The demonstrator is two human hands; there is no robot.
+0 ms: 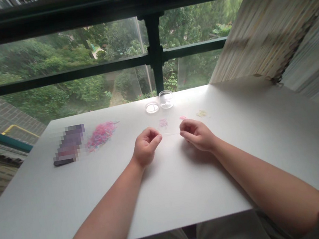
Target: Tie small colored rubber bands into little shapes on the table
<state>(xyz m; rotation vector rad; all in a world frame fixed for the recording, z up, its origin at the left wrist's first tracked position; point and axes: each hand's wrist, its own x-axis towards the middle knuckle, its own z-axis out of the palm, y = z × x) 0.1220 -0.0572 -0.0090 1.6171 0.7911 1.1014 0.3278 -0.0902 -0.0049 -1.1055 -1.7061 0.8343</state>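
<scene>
My left hand (147, 148) is closed in a pinch, thumb against finger, above the white table (172, 191). Across from it, my right hand (199, 135) pinches in the same way. A thin, pale, see-through strand (171, 134) runs nearly level between the two fingertips; its exact kind is too faint to make out. Just beyond the hands lie a small group of lilac pieces (163, 123), a few pink pieces (182, 118) partly behind my right hand, and a little cluster of yellow pieces (201, 113).
To the left lies a larger pile of small pink, purple and blue pieces (102, 135), beside a pixelated dark flat object (69, 144). A clear round container (166, 99) and a shallow clear round lid (152, 108) stand near the window. A curtain (252, 16) hangs at right.
</scene>
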